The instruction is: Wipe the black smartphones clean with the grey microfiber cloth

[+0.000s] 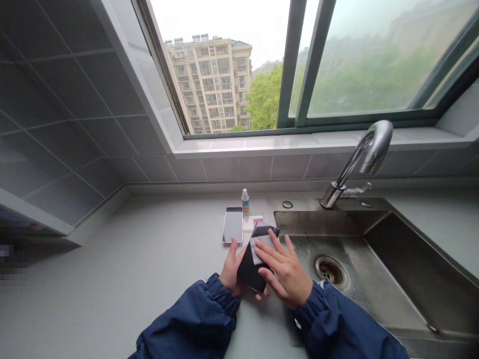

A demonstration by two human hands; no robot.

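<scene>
My left hand [232,269] is wrapped round a dark smartphone [250,271], holding it tilted above the counter from its left side and underneath. A small grey cloth [262,248] with a zigzag edge lies on the phone's glossy black face. Across the cloth, my right hand [286,271] rests with fingers stretched out and spread, pressing it against the phone. Behind my left hand, a second phone [232,225] with a light edge lies flat on the counter. A small white-capped bottle [245,200] stands upright by it, near a clear flat case [258,220] with a pink patch.
On the right, a steel sink [359,294] is set into the pale counter [149,279], with a drain [331,271] in its floor. A chrome faucet [359,159] rises behind it. Grey tiled wall [75,89] bounds the left, and a window [224,132] is at the back.
</scene>
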